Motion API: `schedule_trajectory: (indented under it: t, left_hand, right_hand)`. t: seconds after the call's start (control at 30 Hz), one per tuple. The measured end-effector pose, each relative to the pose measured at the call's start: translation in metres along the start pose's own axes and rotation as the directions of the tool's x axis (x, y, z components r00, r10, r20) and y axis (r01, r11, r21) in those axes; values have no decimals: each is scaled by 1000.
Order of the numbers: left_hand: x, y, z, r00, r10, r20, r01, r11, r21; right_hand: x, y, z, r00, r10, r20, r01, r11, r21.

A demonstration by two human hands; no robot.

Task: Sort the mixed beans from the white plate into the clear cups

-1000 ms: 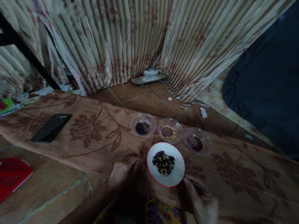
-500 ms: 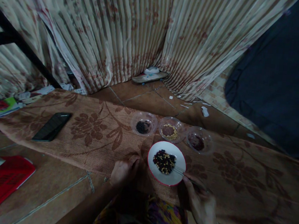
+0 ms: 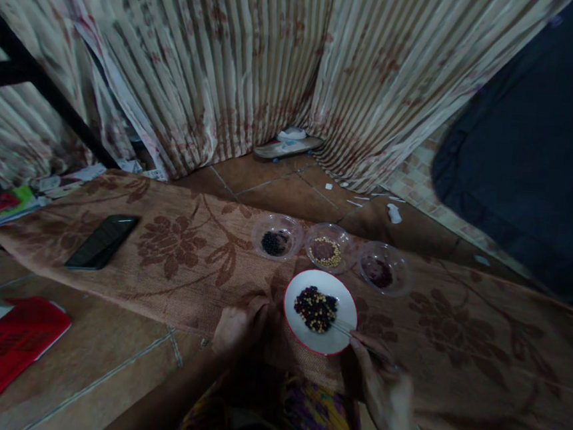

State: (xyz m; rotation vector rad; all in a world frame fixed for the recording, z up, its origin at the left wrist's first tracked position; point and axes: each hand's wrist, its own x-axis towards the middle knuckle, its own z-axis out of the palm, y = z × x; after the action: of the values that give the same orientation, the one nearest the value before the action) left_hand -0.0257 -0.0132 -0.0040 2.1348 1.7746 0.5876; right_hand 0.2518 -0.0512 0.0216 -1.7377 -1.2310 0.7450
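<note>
On the cloth-covered table, a white plate [image 3: 297, 320] with a red rim carries a mixed heap of black, dark red and yellow beans [image 3: 316, 309]. My right hand [image 3: 386, 383] is closed on a thin pronged utensil [image 3: 343, 328], whose tips reach over the plate beside the heap. Whether it is a fork, chopsticks or tweezers is too dim to tell. My left hand [image 3: 240, 325] lies curled on the cloth left of the plate, with nothing visible in it. Behind the plate stand three clear bowls: one with black beans [image 3: 274, 243], one with yellow beans [image 3: 330, 256], one with dark red beans [image 3: 378, 273].
A dark phone [image 3: 102, 242] lies on the left of the brown flowered tablecloth [image 3: 180, 286]. Striped curtains [image 3: 230, 56] hang behind, above a skateboard [image 3: 288, 148] on the tiled floor. A red and white box [image 3: 9, 344] is at lower left.
Almost nothing differs; the view has shifted very slightly. Both hands, the utensil and the beans keep nearly the same places.
</note>
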Motion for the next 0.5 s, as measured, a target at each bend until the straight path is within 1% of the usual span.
schedule_trajectory:
  t: [0.1,0.2,0.4,0.5]
  left_hand:
    - [0,1,-1,1000,7,9,-7,1000,-4]
    - [0,1,-2,1000,12,-4,-12,1000,-4]
    - [0,3,-2,1000,10,-5,-10,1000,-3]
    - [0,2,-2,1000,14,-13,-14,1000,6]
  right_hand:
    - [-1,1,0,1000,0,2,0,1000,8]
    - [-1,2,1,1000,7,-6,-7,1000,26]
    - [-1,-3,4,998,48,-40,-46,998,43]
    - [-2,-8,2,998,27,-57,-24,999,46]
